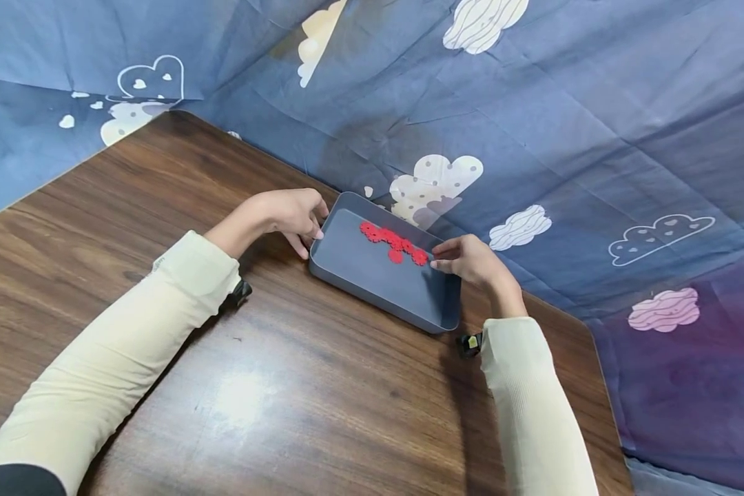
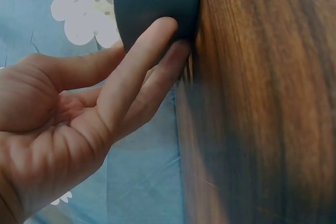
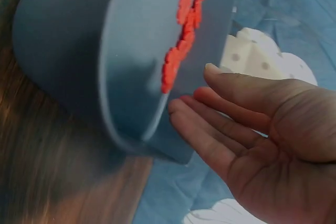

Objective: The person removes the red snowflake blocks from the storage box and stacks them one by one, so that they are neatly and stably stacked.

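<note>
A grey rectangular tray with low walls lies on the table. Inside, along its far side, several small red scalloped, flower-like pieces are clustered together. My left hand is at the tray's left end, its fingertips at the outer wall and rim. The left wrist view shows long, nearly straight fingers against the dark wall. Over the tray's right end reaches my right hand, fingertips beside the rightmost red piece. In the right wrist view, thumb and fingers are spread apart and hold nothing.
The brown wood-grain table extends toward me. Blue cloth printed with clouds hangs behind its far edge, close to the tray. Pale sleeves cover both forearms, and a small black device sits at the right wrist.
</note>
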Demonstrator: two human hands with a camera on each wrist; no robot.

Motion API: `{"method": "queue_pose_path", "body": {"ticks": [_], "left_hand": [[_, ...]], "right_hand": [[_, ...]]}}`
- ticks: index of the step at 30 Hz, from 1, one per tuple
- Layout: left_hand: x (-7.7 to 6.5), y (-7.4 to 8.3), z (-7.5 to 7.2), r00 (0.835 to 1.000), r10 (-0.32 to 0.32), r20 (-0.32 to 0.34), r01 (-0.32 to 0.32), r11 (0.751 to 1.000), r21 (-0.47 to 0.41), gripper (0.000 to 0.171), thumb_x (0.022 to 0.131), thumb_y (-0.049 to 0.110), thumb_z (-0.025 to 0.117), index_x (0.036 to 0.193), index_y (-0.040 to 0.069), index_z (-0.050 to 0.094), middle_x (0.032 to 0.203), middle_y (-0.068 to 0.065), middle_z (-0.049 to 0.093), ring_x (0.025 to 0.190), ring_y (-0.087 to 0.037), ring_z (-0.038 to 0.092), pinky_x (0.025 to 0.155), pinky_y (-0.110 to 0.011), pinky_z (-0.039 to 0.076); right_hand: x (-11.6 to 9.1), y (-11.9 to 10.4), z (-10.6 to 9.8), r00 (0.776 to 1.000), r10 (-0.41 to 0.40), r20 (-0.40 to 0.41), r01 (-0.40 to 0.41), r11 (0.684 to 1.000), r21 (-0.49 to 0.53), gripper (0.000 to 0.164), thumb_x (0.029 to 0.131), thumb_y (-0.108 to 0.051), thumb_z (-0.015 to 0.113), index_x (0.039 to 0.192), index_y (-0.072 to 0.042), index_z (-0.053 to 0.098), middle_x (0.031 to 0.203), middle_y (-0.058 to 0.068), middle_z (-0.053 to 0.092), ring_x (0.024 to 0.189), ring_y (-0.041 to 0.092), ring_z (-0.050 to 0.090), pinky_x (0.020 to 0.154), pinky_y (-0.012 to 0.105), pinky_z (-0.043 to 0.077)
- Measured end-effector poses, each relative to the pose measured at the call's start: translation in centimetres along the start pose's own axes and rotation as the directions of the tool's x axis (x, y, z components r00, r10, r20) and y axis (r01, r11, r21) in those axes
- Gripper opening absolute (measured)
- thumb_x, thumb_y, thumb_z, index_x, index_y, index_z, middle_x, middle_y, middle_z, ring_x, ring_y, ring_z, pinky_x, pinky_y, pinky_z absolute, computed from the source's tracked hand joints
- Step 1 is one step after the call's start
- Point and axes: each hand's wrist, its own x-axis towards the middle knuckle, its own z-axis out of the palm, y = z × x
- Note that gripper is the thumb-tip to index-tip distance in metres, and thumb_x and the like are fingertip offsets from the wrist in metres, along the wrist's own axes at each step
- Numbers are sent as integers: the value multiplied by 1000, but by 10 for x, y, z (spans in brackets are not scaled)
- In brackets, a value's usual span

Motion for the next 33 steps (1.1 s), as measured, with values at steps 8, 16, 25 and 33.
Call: {"method": "queue_pose_path", "body": {"ticks": [8,16,25,33], "left_hand": [[1,2,2,1000,-22,-7,22,999,37,58,109,-6,50,162,-10,25,138,-30,62,102,-27,67,82,-30,73],[1,0,3,1000,-17,0,17,999,43,58,109,-6,50,161,-11,26,137,-30,62,100,-26,68,80,-27,73],[1,0,3,1000,-28,5,27,998,51,59,109,-5,50,162,-11,25,141,-30,60,102,-27,66,80,-27,73],[1,2,0,999,-45,-7,45,997,63,59,110,-5,50,163,-9,24,143,-30,58,104,-26,66,81,-28,73]], "right_hand": [[16,-11,5,996,70,61,-71,997,24,40,103,-11,73,137,9,65,124,26,75,103,33,79,94,42,72],[26,-18,10,994,111,5,-110,991,-71,36,96,-17,83,125,3,73,91,10,79,84,24,76,68,24,63],[34,-17,16,990,132,-48,-136,987,-86,22,90,-16,90,100,-2,77,82,6,76,80,27,78,64,25,63],[37,-19,13,986,166,-33,-166,986,-6,23,89,-15,91,95,-3,72,81,1,68,73,17,76,79,36,72]]}}
